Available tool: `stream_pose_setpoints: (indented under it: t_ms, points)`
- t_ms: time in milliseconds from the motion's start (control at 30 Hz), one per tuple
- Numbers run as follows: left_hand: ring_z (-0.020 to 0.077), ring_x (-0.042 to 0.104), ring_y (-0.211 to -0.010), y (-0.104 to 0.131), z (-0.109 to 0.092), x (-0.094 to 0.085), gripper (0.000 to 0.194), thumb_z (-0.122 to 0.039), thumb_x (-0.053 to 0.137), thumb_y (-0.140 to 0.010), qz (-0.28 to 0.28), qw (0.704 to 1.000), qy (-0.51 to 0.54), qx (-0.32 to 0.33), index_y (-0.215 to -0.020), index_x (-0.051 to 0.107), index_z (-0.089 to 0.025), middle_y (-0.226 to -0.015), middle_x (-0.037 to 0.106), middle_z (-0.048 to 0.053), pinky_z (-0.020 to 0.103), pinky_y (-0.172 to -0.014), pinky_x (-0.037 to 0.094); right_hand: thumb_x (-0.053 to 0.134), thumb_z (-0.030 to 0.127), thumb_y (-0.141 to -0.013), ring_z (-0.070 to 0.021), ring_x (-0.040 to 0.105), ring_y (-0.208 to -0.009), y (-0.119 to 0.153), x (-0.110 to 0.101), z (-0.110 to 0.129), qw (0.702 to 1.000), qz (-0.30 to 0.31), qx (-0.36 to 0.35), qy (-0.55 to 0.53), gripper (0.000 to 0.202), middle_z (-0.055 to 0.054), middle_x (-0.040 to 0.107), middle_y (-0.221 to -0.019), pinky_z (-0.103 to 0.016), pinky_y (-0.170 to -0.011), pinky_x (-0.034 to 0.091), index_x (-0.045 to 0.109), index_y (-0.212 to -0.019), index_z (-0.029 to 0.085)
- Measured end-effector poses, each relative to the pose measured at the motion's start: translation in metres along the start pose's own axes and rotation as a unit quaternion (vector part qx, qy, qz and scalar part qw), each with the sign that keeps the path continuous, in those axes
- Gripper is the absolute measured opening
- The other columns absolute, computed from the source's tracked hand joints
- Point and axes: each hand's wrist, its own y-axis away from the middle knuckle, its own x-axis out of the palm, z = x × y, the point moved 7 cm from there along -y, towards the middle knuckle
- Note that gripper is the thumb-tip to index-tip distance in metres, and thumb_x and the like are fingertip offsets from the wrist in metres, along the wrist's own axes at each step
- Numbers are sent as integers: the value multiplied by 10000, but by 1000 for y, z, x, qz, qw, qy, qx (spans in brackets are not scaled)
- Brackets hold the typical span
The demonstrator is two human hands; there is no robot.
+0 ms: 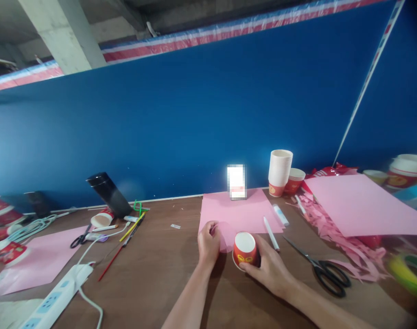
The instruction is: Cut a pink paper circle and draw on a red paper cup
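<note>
My right hand (272, 269) grips a red paper cup (245, 256) that is turned upside down, its white base facing up and its rim near the table. Left of the cup, my left hand (209, 244) is closed in a pinch at the edge of pink paper (226, 242); its fingertips are partly hidden. Under and behind both hands lies a pink sheet (243, 212) with a bright, blurred-out phone-like object (236, 183) standing on it. A white pen (271, 234) and a glue stick (280, 214) are at the sheet's right side.
Black-handled scissors (327, 272) lie to the right, near shredded pink paper (328, 228) and another pink sheet (366, 201). Stacked paper cups (280, 171) stand by the blue partition (195, 114). A black bottle (109, 194), brushes (122, 251) and a power strip (57, 297) are left.
</note>
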Motion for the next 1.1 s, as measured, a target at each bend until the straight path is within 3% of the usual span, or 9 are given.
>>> stream_pose_setpoints:
  t_ms: [1100]
  points:
    - [162, 607, -729, 0, -1, -2, 170, -176, 490, -705, -5, 1000, -3, -3, -782, 641, -173, -770, 671, 37, 260, -680, 446, 642, 316, -688, -252, 568, -1003, 0, 1, 0, 1000, 6, -1, 3, 516, -80, 602, -1100, -370, -871, 458, 474, -1162, 199]
